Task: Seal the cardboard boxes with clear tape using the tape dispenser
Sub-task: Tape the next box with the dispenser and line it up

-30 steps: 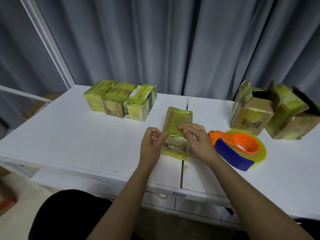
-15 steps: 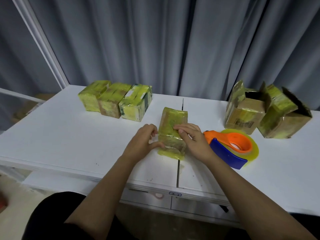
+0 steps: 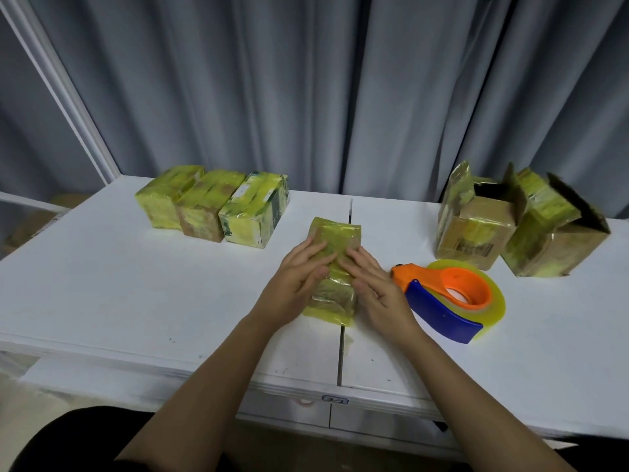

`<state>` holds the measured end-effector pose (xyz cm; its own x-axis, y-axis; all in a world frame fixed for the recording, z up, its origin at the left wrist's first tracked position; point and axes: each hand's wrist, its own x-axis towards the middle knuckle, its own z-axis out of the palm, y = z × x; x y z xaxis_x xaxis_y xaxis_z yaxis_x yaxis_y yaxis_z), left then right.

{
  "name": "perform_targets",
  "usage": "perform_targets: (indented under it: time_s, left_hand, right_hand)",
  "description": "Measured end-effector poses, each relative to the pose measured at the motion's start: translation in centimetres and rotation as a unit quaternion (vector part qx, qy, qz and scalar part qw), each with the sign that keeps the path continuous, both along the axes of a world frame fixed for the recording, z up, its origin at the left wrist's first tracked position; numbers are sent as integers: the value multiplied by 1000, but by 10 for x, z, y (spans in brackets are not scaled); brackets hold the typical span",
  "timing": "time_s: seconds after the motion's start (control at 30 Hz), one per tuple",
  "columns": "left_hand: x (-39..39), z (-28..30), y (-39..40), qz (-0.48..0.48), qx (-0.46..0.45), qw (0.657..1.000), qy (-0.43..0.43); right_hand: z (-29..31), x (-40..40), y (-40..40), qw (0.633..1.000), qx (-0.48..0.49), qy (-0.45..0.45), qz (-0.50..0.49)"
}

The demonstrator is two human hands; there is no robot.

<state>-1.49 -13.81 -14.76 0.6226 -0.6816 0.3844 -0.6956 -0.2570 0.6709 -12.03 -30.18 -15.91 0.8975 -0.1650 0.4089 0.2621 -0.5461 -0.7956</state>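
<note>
Far left, three sealed boxes (image 3: 212, 207) sit in a row, likely set aside as done. At centre, one box (image 3: 335, 267) lies on the table (image 3: 102, 284); the left hand (image 3: 299, 277) and right hand (image 3: 377, 287) press flat, fingers straight, probably smoothing tape. Just right lies one dispenser (image 3: 449, 298), within reach. Far right, two open boxes (image 3: 517, 229) wait.
</note>
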Motion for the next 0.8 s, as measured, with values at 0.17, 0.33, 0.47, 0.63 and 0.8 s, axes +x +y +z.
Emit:
perform_targets:
  time_s: [0.17,0.33,0.47,0.63,0.8]
  left_hand:
    - [0,-7,-1,10,1,999,-50]
    - [2,-12,-2,13,5,997,-76]
    - [7,-11,1,-2,39,995,-97]
    - [9,-9,3,4,76,987,-140]
    - [3,-11,-4,41,37,982,-179]
  right_hand:
    - [-15,13,5,974,-144,-146,-93]
    - [-29,28,7,932,-266,-208,-128]
    - [-27,23,-3,941,-290,-155,-78]
    - [-8,6,-17,963,-265,-41,17]
    - [-9,9,-10,967,-229,-104,-40]
